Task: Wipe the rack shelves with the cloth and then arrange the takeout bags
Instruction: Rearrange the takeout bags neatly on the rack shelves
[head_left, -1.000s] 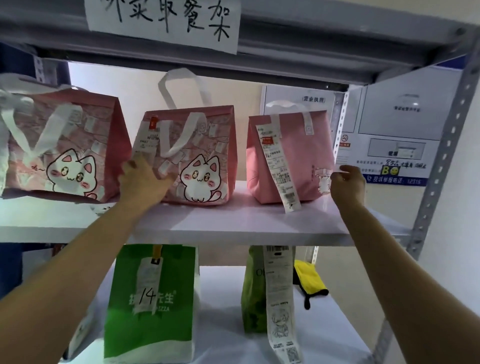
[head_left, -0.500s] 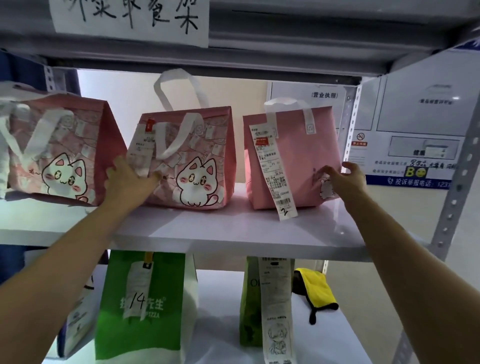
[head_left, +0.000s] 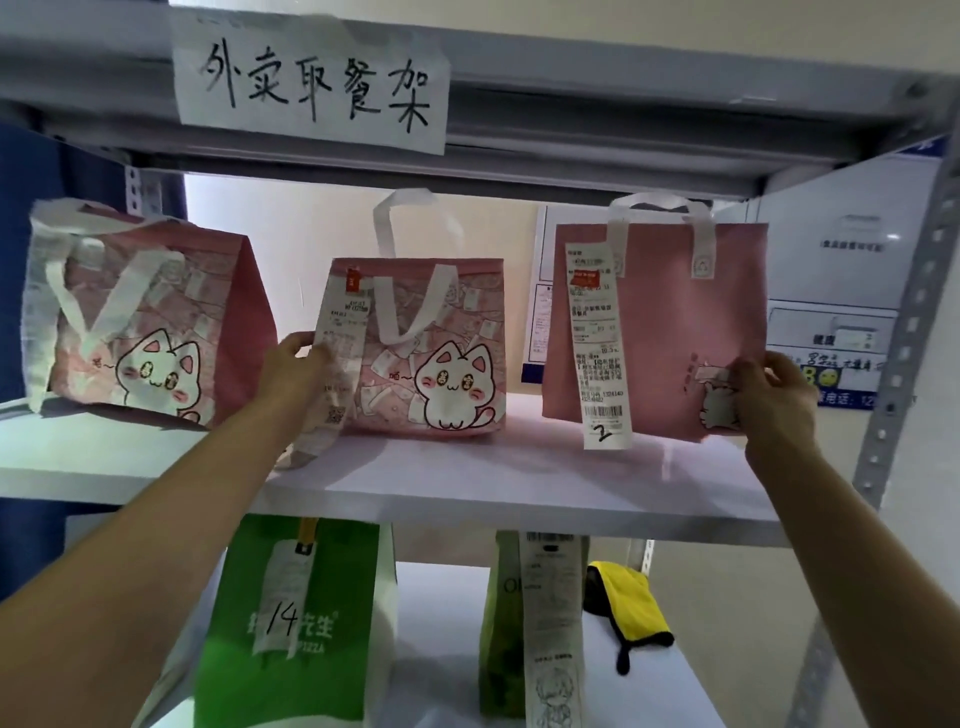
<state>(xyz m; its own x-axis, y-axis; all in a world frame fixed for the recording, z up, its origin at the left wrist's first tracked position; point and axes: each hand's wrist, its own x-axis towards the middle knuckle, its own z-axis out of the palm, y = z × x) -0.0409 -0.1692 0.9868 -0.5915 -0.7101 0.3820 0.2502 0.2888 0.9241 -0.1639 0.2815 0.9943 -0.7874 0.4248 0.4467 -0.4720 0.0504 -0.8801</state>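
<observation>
Three pink bags stood in a row on the white shelf. The left hand had its fingers curled round the left edge of the middle cat bag, pinching it by the paper slip. The right hand pinched the lower right corner of the plain pink bag, fingers bent on the cloth. On the lower shelf, the yellow cloth lay to the right, just beside a green bag.
</observation>
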